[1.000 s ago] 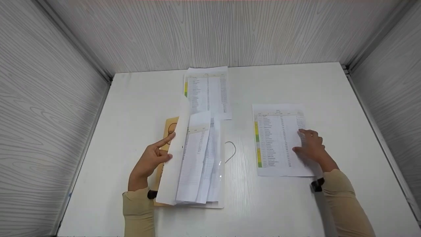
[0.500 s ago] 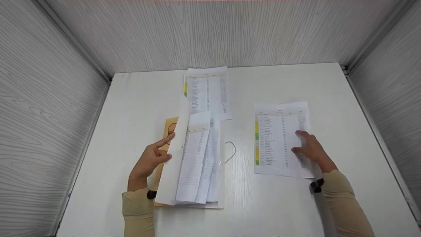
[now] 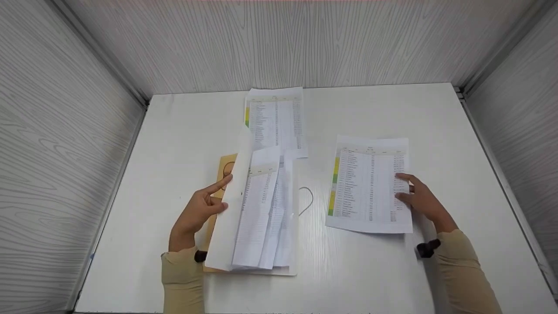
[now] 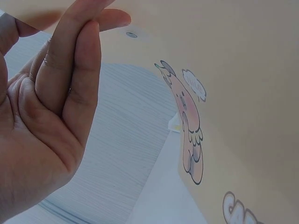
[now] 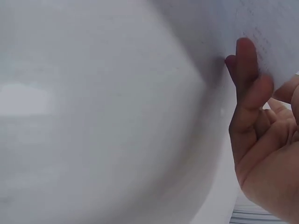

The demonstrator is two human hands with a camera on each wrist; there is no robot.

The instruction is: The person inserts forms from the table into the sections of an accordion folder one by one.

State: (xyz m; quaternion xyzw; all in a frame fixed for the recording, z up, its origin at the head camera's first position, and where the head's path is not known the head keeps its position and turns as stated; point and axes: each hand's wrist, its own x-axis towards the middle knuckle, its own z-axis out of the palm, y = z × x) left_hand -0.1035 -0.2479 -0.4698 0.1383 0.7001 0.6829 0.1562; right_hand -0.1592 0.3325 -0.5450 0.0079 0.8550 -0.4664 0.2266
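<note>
My left hand (image 3: pixel 198 213) holds up the cover of a folder (image 3: pixel 226 244), its thumb and index finger on the white inner face. In the left wrist view the outside of the cover (image 4: pixel 261 93) is tan with a pink cartoon animal. Several printed sheets (image 3: pixel 257 226) stand loosely fanned inside the folder. At the right, my right hand (image 3: pixel 420 198) pinches the right edge of a printed sheet (image 3: pixel 366 187) with yellow and green bars down its left side. From the right wrist view, fingers (image 5: pixel 247 60) lie behind that sheet, its lower part lifted over the table.
Another printed sheet (image 3: pixel 277 122) lies at the back of the white table (image 3: pixel 370 279), partly behind the folder. A thin dark loop of cord (image 3: pixel 311 200) sticks out at the folder's right. Wood-grain panels (image 3: pixel 296 43) enclose the table at the back and sides.
The right-hand sheet has been gripped at its edge, lifted and tilted, its lower end swinging a little left. The right hand has shifted slightly right. The left hand and folder stay put.
</note>
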